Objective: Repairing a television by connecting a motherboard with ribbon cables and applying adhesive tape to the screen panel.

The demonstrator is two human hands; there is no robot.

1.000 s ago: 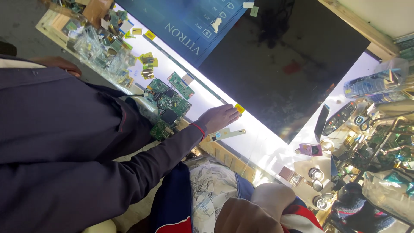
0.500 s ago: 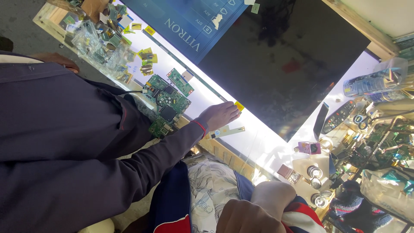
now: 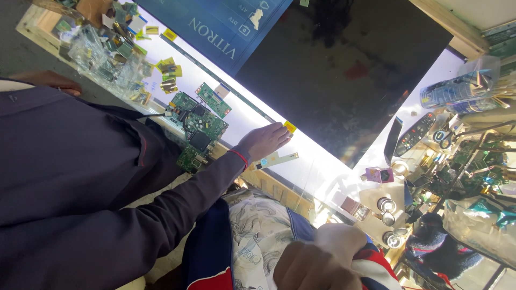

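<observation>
My right hand (image 3: 309, 267) shows at the bottom edge, fingers closed on a white cloth (image 3: 344, 239), held over my patterned shirt and blue-and-red jacket. My left hand is out of sight. A person in a dark jacket fills the left side. Their hand (image 3: 264, 140) lies flat on a bright lit panel (image 3: 301, 172), fingertips at a small yellow tab (image 3: 290, 127) by the edge of a large dark screen sheet (image 3: 344, 70). A thin pale strip (image 3: 277, 159) lies just below that hand.
Green circuit boards (image 3: 200, 121) lie left of the person's hand. Yellow tabs and clear bags of parts (image 3: 107, 59) sit at the upper left. Remote controls (image 3: 414, 131), a small pink box (image 3: 379, 174), metal caps (image 3: 388, 215) and a plastic bottle (image 3: 451, 91) crowd the right side.
The view has drifted slightly. The other person's hand stays on the lit panel by the yellow tab, and my hand keeps hold of the white cloth.
</observation>
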